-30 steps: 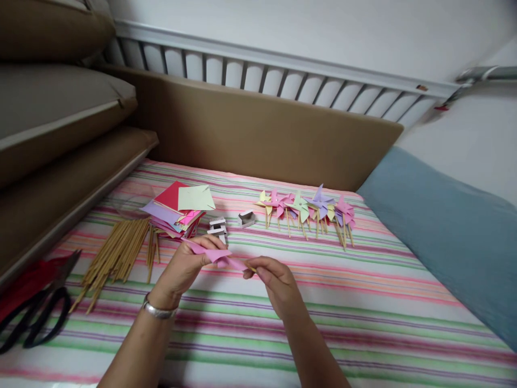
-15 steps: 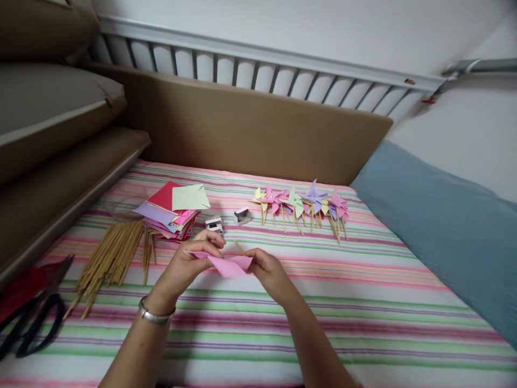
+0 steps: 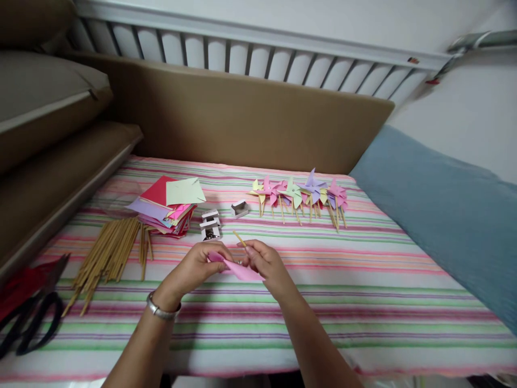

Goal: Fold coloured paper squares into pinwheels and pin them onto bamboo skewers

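Both hands meeting low over the striped sheet (image 3: 363, 302), fingers pinched nearly shut: left hand (image 3: 197, 269) closed on one end of the pink paper (image 3: 238, 268), right hand (image 3: 264, 264) closed on the other end together with a thin wooden stick (image 3: 239, 238) poking up and away past its fingertips. Judged best done with a light pinch near the paper's middle, stick kept steady and square to the fold, left fingers feeding the paper rather than tugging, lest the sheet crease or tear. Just beyond the fingertips: small white boxes (image 3: 210, 223), close enough to knock. Farther out to the left of the left fingers, the stack of coloured paper (image 3: 165, 207) and the bundle of sticks (image 3: 109, 253); scissors (image 3: 28, 318) well apart at that edge. Ahead and right of the right fingers, a row of finished pinwheels (image 3: 301, 194). Open sheet to the right and toward the body; near edge of the bed close below the wrists.
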Motion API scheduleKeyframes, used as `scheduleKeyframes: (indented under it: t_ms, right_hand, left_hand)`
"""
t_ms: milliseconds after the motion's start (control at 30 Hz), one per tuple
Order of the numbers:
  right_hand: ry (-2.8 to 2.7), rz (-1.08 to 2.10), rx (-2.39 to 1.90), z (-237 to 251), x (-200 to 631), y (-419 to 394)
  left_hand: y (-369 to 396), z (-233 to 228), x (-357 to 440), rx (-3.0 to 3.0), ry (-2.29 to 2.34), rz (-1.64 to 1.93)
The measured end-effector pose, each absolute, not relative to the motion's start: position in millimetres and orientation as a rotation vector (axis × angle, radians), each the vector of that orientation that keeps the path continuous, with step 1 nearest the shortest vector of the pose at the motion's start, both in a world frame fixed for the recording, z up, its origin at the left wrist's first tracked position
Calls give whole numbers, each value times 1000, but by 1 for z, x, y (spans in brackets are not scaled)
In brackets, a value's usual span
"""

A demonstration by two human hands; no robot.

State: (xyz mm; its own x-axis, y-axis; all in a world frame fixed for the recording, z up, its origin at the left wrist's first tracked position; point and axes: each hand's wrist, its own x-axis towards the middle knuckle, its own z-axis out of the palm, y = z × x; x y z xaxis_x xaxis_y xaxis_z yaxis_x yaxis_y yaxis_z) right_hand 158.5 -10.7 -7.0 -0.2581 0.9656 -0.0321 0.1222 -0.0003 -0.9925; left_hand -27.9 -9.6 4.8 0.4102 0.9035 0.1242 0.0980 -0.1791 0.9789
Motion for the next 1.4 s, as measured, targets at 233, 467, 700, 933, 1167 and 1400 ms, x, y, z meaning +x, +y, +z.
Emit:
scheduleKeyframes:
  t_ms: [233,467,700,933,1167,1400]
  right_hand:
    - [-1574,1360,-1045,-9,153,-16]
    - [-1654,1214,-1123,-13,153,-14]
    - [-1654,1019,-1148,-11,150,-16]
    - [-1647,878,-1101,0,149,-18]
    - [-1593,830,-1070,1,149,-19]
    - [-1576,820,-1086,2,149,-20]
  left_hand:
    - [-7,4,-31,1631,855,1075]
    - [-5,1,-35,1661,849,1175]
    - [-7,2,-33,1680,889,1258]
    - [-8,4,-32,1759,985,1301]
    - [-11,7,-27,1923,978,1441]
    - [-13,8,-25,1942,966,1519]
